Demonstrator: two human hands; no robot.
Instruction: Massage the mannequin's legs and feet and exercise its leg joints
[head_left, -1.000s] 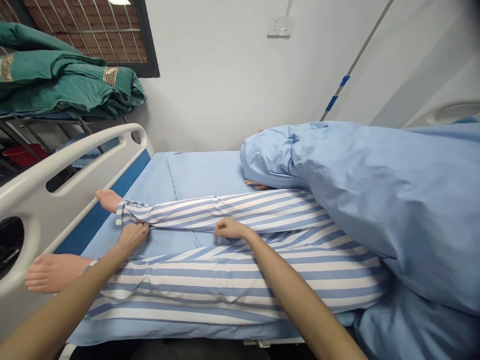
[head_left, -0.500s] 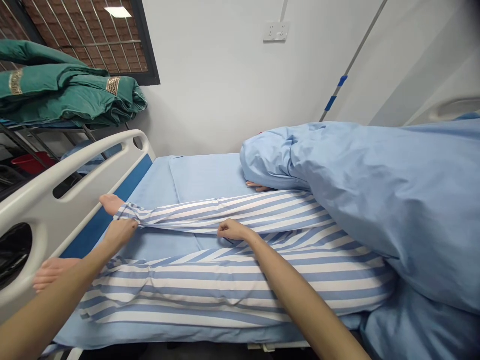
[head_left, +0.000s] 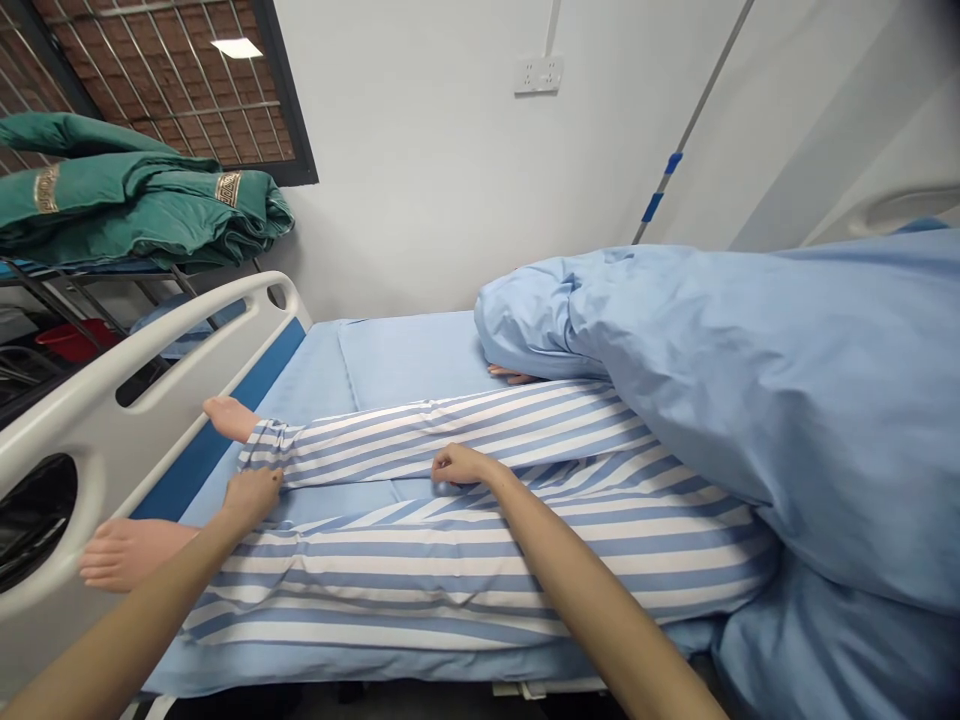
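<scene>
A figure lies on the bed in blue-and-white striped trousers (head_left: 465, 555), with a far bare foot (head_left: 231, 418) and a near bare foot (head_left: 135, 553) beyond the cuffs. My left hand (head_left: 255, 495) is closed on the far trouser leg's cuff (head_left: 262, 445), close to the ankle. Around the middle of that same leg, my right hand (head_left: 459, 464) has its fingers pinched together at the inner edge of the striped cloth. A light blue quilt (head_left: 750, 380), folded back, covers the upper body. Fingers of the figure's hand (head_left: 512, 374) peek out under its edge.
A white footboard (head_left: 187, 350) with cut-out holes stands at the left end of the bed. Behind it, folded green bedding (head_left: 150, 210) lies on a rack above a red basin (head_left: 75, 340). A wall (head_left: 420, 150) with a socket (head_left: 538, 75) runs along the far side.
My left hand has drawn the far cuff slightly toward me and to the right, and that trouser leg lies smoother and wider. My right hand stays at the same spot on the leg.
</scene>
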